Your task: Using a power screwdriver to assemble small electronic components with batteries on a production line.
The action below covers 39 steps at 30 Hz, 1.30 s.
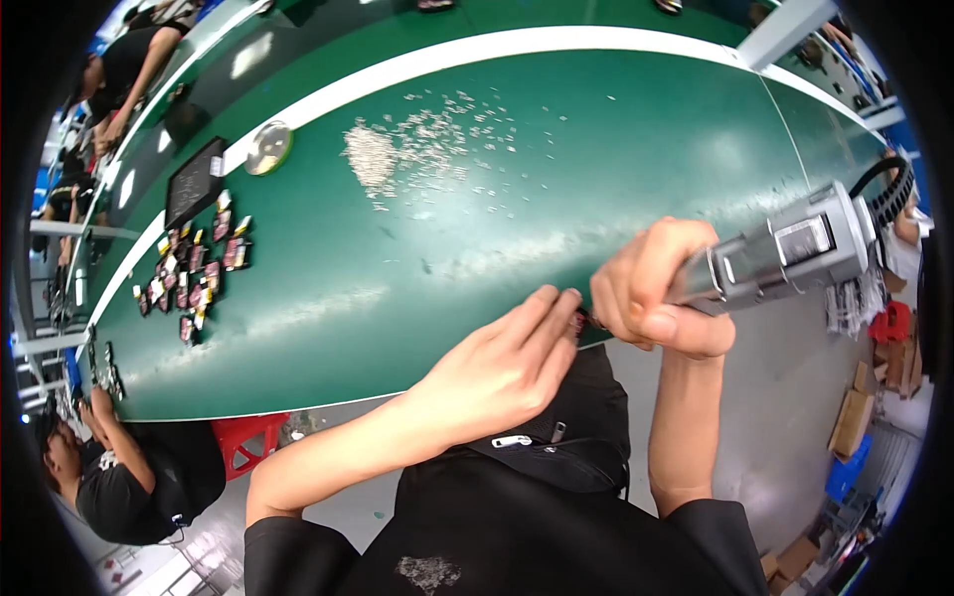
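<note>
At green table [298, 368] | right fingers [628, 283] grasping grey tool [747, 266], label [803, 239] illegible | left fingers [530, 314], grip unclear

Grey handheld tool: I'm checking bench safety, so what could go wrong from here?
The left hand is close to the right hand, which grips the grey handheld tool; its tip is hidden, so a slip might catch a finger.
The small dark part at the left fingertips is near the green bench edge and could drop.
The loose pale pieces could scatter if knocked.
</note>
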Tool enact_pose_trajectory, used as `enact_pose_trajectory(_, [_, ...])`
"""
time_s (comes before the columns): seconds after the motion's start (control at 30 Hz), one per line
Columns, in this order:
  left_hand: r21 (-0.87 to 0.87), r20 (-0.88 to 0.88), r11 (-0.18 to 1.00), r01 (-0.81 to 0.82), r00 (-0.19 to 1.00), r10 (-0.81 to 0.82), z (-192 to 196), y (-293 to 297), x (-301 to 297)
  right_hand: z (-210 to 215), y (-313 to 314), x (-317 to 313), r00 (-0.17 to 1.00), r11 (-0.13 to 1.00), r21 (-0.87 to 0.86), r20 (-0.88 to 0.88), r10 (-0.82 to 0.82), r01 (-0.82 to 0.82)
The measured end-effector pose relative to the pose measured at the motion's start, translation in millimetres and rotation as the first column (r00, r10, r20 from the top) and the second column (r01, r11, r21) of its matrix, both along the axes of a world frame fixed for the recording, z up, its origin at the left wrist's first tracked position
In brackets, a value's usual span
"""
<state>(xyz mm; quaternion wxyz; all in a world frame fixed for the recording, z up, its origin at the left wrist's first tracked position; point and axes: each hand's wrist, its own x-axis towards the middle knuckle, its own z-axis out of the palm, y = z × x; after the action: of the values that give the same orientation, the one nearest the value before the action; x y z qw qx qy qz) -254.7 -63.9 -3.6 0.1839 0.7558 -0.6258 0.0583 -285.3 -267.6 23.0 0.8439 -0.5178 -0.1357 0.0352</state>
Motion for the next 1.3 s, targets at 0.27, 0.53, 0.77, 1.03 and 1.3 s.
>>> enact_pose_trajectory(0.27, [-0.009, -0.154, 0.982, -0.187, 0.971, 0.183, 22, 68, 19, -8, -9, -2, 0.924, 0.862, 0.451, 0.379, 0.051, -0.232])
enact_pose_trajectory(0.53, [-0.079, 0.234, 0.270, -0.960, 0.245, 0.941, 10, 223, 100, -39, -13, -22, 0.981, 0.814, 0.580, 0.132, -0.144, 0.041])
enact_pose_trajectory(0.77, [-0.087, -0.002, 0.649, -0.755, 0.652, 0.758, 10, 122, 105, -55, 9, -24, 0.973, 0.725, 0.651, -0.110, -0.202, 0.224])
enact_pose_trajectory(1.03, [-0.118, 0.117, 0.772, -0.624, 0.763, 0.635, -3, 68, 156, -53, 7, -29, 0.953, 0.691, 0.661, -0.147, -0.264, 0.294])
enact_pose_trajectory(1.3, [-0.135, 0.184, 0.786, -0.603, 0.764, 0.618, -10, 68, 161, -54, 4, -32, 0.964, 0.684, 0.684, -0.117, -0.239, 0.253])
